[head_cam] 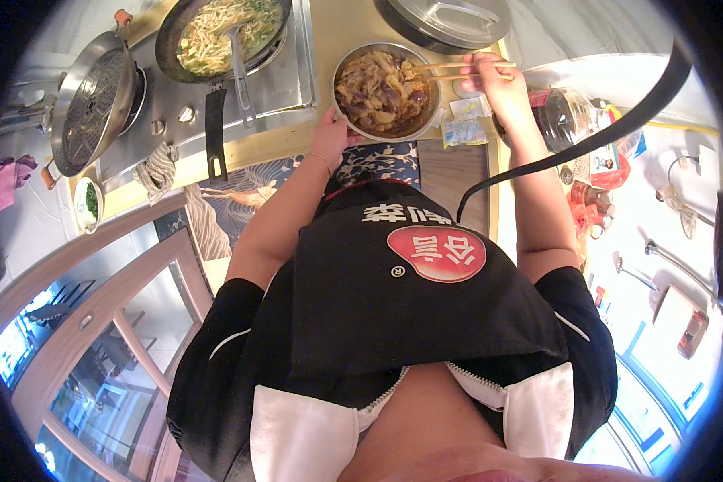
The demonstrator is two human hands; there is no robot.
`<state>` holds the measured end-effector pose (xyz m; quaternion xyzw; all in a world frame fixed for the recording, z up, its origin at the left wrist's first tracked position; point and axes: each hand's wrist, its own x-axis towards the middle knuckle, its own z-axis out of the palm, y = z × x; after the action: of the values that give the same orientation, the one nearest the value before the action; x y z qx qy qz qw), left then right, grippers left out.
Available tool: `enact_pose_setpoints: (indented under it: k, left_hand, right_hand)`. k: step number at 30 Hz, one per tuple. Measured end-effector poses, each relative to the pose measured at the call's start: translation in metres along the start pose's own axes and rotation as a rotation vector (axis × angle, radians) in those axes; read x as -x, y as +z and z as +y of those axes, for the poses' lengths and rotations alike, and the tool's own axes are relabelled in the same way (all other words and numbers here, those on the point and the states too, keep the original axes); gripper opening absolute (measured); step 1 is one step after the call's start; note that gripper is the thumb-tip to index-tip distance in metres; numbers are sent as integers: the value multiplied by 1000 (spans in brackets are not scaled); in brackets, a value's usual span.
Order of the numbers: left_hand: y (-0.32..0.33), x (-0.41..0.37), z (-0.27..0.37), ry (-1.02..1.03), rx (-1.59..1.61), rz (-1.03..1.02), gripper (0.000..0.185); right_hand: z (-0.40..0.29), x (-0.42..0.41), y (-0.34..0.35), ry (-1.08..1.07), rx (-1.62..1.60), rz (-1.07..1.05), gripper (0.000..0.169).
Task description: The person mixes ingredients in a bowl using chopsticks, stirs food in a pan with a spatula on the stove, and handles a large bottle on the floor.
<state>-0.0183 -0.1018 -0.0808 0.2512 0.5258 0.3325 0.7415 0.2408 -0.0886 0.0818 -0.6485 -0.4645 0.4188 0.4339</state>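
On the counter before me stands a round metal bowl (437, 111) filled with raw-looking sliced meat (378, 90) in a dark sauce, with purplish pieces among it. My left hand (332, 140) grips the bowl's near left rim. A pair of wooden chopsticks (440, 71) is held in my right hand (495, 81); their tips are in the food at the bowl's right side. Torn plastic packets (465, 129) lie just right of the bowl, below my right hand.
Left on the gas stove (175, 108) sit a frying pan (214, 117) with noodle-like strips, greens and a spatula (239, 72), and a wok with a steamer plate (90, 102). A lidded pan (458, 24) stands behind the bowl. A small dish of chopped greens (89, 208) is at the left edge; a large bottle (557, 117), right.
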Motion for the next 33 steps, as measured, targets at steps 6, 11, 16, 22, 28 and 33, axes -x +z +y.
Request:
enact_pose_setpoints:
  k: [6,11,16,22,28,33]
  left_hand:
    - [1,13,-15,-12,29,-15,26]
    - [-1,13,-21,12,68,-43,25]
    - [-3,13,-19,-7,63,-31,26]
    - [-5,13,-20,6,63,-31,27]
    - [0,18,-16,22,39,-10,27]
    - [3,17,-18,53,34,-6,26]
  right_hand:
    - [52,-9,-8,38,105,-1,28]
    - [116,14,-2,331,-301,66,27]
    - [120,32,43,498,-572,37,28]
    - [66,17,23,312,-422,-63,30]
    - [-13,3,2,99,77,-130,27]
    - [-3,-23,43,-86,146,-82,26]
